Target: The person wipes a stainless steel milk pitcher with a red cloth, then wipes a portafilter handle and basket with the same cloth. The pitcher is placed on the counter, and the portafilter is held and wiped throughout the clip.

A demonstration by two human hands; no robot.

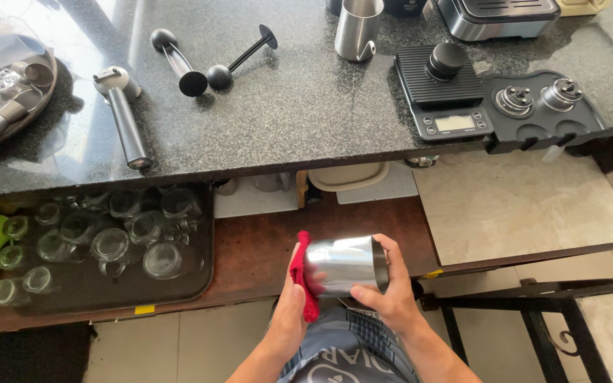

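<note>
Held low over the lap, a steel cup [347, 264] lies on its side, the right hand [389, 289] clamped around its rim end and the left hand [294, 301] pressing a red cloth [299, 273] against its base, wiping apparently underway, below the desk [299, 120].

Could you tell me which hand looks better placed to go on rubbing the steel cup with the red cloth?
Probably the left hand: it already presses the red cloth against the steel cup, while the right hand grips the cup's open rim.
</note>
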